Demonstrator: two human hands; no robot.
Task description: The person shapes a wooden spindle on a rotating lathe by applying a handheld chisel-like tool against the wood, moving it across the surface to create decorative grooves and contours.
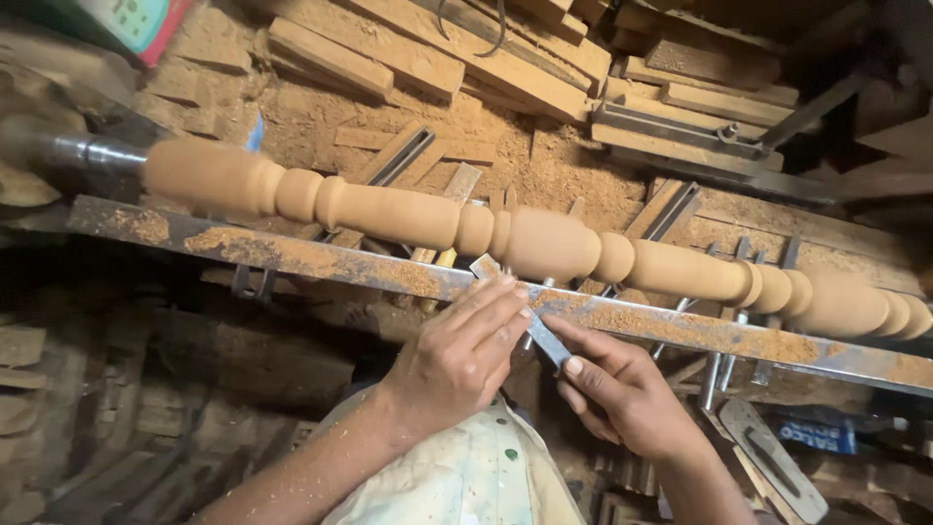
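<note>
Shaping spindle [544,243] on lathe: left hand [457,355] and right hand [622,389] pinching chisel [520,309] on rail [321,261]; steady pressure probably needed.

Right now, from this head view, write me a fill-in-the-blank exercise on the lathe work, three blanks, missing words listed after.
1. The left hand and the right hand together hold one flat metal ____.
2. That chisel lies across the long steel rail, which is dusted with ____.
3. The turned spindle mounted above the rail is made of ____.

Missing words: chisel; sawdust; wood
</note>
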